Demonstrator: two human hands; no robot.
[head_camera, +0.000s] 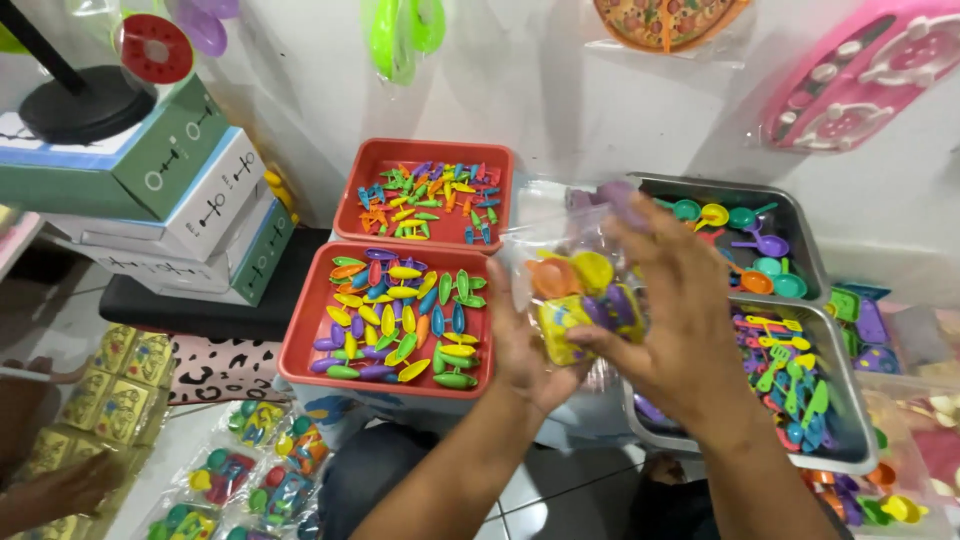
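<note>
Clear plastic bag (570, 290) of colourful toy pieces sits pinched between left hand (525, 350) and right hand (670, 320). Red trays (300, 345) hold bright spoons; metal trays (815, 260) hold toy utensils.

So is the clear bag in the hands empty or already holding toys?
Holding toys: the bag, held between left hand and right hand, shows orange, yellow and purple pieces through its plastic.

stacked green and white boxes (170, 190) upper left; clear bagged toy packs (245, 475) lower left; yellow packs (105, 390) beside them.
</note>
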